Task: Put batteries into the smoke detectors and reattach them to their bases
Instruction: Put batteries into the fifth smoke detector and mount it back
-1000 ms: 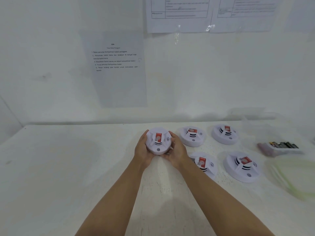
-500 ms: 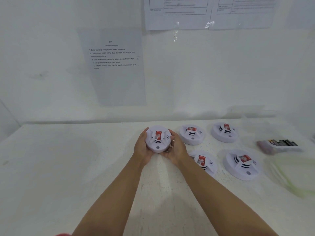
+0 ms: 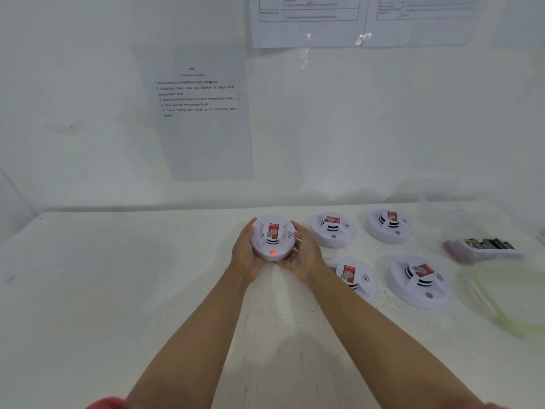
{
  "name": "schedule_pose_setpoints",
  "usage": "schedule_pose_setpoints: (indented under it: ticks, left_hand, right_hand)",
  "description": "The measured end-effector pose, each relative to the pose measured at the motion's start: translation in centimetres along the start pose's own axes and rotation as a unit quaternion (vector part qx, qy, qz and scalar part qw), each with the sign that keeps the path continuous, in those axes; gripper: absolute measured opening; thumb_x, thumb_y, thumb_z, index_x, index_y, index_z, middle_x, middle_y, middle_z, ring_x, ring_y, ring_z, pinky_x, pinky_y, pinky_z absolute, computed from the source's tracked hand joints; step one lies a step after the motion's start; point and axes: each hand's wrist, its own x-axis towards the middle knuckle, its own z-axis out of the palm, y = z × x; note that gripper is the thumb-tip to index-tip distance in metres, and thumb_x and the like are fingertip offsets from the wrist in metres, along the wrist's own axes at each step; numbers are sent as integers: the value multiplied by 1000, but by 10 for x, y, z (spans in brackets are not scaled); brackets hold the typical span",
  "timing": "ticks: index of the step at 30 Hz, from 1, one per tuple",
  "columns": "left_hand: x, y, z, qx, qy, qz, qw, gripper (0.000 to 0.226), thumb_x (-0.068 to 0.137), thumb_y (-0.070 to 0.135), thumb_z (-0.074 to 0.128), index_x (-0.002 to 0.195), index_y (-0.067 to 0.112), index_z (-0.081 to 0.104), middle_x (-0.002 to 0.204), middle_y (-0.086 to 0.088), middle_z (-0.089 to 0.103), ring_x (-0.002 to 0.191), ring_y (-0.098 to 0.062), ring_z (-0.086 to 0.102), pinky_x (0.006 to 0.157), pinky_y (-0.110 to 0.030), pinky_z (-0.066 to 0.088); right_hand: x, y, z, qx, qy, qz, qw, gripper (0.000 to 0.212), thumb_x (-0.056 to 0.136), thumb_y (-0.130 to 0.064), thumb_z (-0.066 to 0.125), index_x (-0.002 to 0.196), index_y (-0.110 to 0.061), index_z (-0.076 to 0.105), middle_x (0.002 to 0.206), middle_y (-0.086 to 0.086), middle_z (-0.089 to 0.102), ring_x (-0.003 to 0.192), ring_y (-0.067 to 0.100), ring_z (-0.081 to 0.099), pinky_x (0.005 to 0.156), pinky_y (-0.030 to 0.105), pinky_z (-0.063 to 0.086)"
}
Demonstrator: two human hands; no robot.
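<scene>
Snugly, hands (image 3: 246, 255) (image 3: 303, 256) round det. (image 3: 272, 236) (LED (image 3: 272, 252) red)

Your white smoke detector (image 3: 272, 246) wears a red label (image 3: 273, 230) above black vent stripes (image 3: 272, 242); its indicator light (image 3: 272, 252) glows red.

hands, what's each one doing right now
left hand: holding the smoke detector by its left side, fingers curled round the rim
right hand: holding the same smoke detector by its right side
</scene>
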Motion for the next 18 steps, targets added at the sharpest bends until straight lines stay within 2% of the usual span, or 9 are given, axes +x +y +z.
schedule_pose_setpoints:
  ticks: [3, 6, 10, 12, 15, 18]
  left_hand:
    - [0, 0, -2, -5, 11, -3, 1000, 51, 103, 27, 24, 126, -9, 51, 122, -22, 61, 116, -37, 54, 92, -36, 52]
    - [-1, -2, -3, -5, 14, -8, 1000, 53, 103, 28, 24, 134, -11, 42, 133, -26, 50, 118, -36, 52, 93, -37, 51]
    - [1, -1, -3, 13, 30, -14, 999, 47, 103, 21, 24, 132, -9, 45, 132, -25, 52, 119, -35, 53, 98, -39, 46]
    - [0, -1, -3, 12, 27, -13, 999, 46, 103, 22, 25, 127, -7, 51, 124, -21, 59, 113, -31, 59, 95, -38, 49]
    - [-2, -1, -3, 12, 17, -15, 1000, 46, 103, 23, 26, 128, -7, 50, 125, -21, 58, 115, -33, 57, 98, -40, 47]
    - [-1, 0, -3, 24, 21, -10, 999, 38, 103, 18, 27, 115, -1, 58, 111, -14, 67, 101, -25, 65, 87, -34, 54]
  right_hand:
    - [-2, -1, 0, -4, 1, 2, 1000, 20, 90, -13, 44, 82, -19, 62, 84, 3, 62, 78, 21, 58, 78, 39, 51]
    - [-2, -1, 0, -11, 1, 1, 1000, 20, 90, -14, 44, 83, -20, 61, 85, 3, 62, 78, 21, 57, 83, 42, 50]
    - [-1, -1, -1, -14, 6, 2, 1000, 23, 91, -13, 42, 81, -23, 61, 85, 2, 61, 78, 21, 57, 89, 43, 47]
    - [-1, -1, -1, -10, 8, 3, 1000, 23, 91, -14, 41, 83, -23, 60, 86, 3, 60, 79, 21, 56, 86, 43, 48]
    - [0, 0, -1, -5, 14, 7, 1000, 22, 91, -14, 41, 85, -23, 60, 87, 3, 60, 80, 22, 56, 76, 40, 50]
    - [-1, 0, -1, -5, 13, 9, 1000, 22, 91, -14, 42, 84, -23, 60, 87, 4, 61, 80, 22, 56, 79, 42, 50]
